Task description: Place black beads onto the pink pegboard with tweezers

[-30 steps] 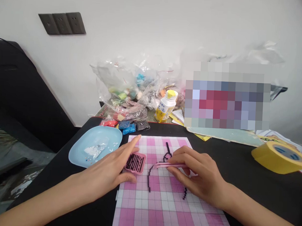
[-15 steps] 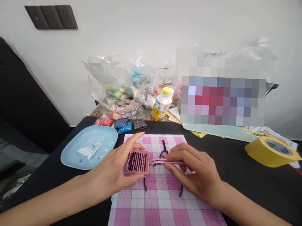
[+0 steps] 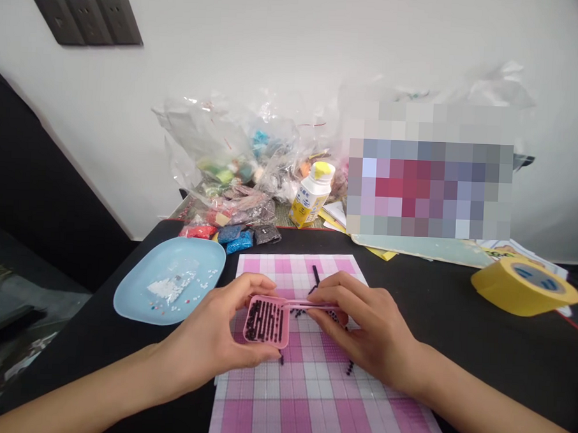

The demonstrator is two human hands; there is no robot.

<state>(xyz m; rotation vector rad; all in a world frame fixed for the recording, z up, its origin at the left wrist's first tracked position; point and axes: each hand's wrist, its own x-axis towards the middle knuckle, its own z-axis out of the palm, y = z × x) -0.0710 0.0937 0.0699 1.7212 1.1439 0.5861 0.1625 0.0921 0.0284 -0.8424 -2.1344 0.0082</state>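
Note:
My left hand [image 3: 217, 328] is closed around a small pink bead tray [image 3: 286, 334], thumb on the near side and fingers on the far side. Inside it, black beads [image 3: 265, 322] lie in grooved rows, heaped toward the left. My right hand [image 3: 365, 335] pinches pink tweezers [image 3: 309, 303], whose tips reach over the tray's right rim. Whether a bead is between the tips is too small to tell. Under both hands lies a pegboard with a pink-and-white checked pattern [image 3: 280, 407]. Lines of black beads [image 3: 315, 274] stand on it, partly hidden by my right hand.
A light blue plate [image 3: 137, 277] with white beads and a small bag is at the left. Bead packets [image 3: 240, 241], plastic bags [image 3: 197, 136] and a yellow-white bottle [image 3: 311, 195] line the back. Yellow tape [image 3: 496, 287] sits at the right. Part of the back is pixelated.
The tweezer tips have moved from beside the tray's right edge to over its inside. My left hand has shifted the tray slightly right and nearer. The view has tilted a little.

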